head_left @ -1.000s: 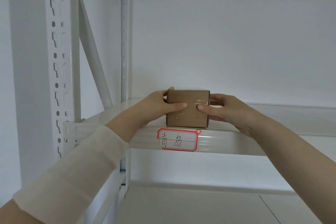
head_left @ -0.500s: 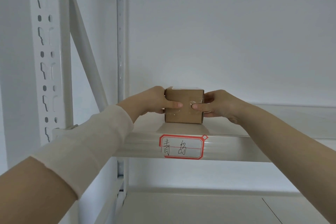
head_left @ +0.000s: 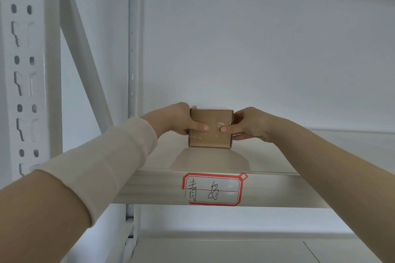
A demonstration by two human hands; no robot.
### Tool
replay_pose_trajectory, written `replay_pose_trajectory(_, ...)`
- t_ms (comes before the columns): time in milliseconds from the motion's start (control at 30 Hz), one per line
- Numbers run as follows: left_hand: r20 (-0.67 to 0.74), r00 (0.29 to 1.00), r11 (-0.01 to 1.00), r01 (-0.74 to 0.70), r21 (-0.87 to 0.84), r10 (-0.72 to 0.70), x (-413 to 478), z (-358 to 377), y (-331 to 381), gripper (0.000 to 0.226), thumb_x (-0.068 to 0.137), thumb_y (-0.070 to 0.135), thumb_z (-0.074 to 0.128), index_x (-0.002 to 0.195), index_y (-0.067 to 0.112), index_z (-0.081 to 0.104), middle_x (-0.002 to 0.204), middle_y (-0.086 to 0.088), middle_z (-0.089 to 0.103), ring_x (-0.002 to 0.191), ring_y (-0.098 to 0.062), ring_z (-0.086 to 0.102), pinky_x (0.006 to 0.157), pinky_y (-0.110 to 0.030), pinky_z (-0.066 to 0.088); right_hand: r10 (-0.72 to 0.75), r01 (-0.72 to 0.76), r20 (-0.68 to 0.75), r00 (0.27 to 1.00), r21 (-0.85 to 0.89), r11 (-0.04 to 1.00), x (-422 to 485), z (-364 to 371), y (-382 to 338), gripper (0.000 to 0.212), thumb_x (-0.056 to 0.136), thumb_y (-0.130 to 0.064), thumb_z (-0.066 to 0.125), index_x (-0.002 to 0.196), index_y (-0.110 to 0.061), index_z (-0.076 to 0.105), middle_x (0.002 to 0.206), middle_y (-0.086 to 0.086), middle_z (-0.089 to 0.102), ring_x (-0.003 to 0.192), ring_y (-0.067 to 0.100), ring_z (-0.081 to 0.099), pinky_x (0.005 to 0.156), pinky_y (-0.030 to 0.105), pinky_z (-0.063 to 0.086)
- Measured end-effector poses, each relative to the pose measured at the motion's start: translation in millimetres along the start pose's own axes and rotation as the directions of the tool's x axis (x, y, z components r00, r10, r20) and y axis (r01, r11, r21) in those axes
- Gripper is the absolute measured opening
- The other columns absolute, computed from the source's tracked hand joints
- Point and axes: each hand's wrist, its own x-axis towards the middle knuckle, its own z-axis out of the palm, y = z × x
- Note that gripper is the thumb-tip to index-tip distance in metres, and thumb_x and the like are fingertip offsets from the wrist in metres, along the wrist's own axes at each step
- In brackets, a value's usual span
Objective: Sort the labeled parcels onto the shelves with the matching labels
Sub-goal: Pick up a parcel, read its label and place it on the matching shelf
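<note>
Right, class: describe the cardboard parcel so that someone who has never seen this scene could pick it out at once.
Start at the white metal shelving unit and find the shelf whose front edge carries a red-bordered handwritten label. Just behind that label sits a small brown cardboard parcel, held between the left hand and right hand. It is the only brown thing on the rack.

White metal shelf (head_left: 333,151), red-bordered label (head_left: 212,189); small cardboard parcel (head_left: 210,128) resting on it
</note>
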Motion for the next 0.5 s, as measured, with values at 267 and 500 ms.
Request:
replay_pose_trajectory(267, -0.013, 1.000, 1.000, 0.005, -0.020, -0.005, 0, 4, -1, 0.058, 0.080, 0.037, 0.070, 0.114, -0.008, 0.058, 0.094, -0.014, 0.058, 0.084, -0.026, 0.055, 0.098, -0.038, 0.047, 0.016, -0.016, -0.005, 1.000, 0.016, 1.000, 2, 3, 0, 0.049, 0.080, -0.011, 0.073, 0.126, 0.002, 0.060, 0.129, 0.016, 0.063, 0.099, 0.020, 0.062, 0.077, 0.019, 0.054)
replay_pose_trajectory(500, 0.021, 0.999, 0.998, 0.046, -0.050, -0.045, -9, 10, 3, 0.058, 0.082, 0.028, 0.069, 0.128, 0.001, 0.047, 0.113, -0.008, 0.048, 0.106, -0.025, 0.051, 0.099, -0.035, 0.047, 0.077, -0.079, -0.052, 0.996, -0.037, 0.996, -1, 10, -2, 0.058, 0.078, -0.014, 0.075, 0.128, 0.008, 0.054, 0.133, 0.018, 0.058, 0.098, 0.023, 0.062, 0.088, 0.028, 0.054)
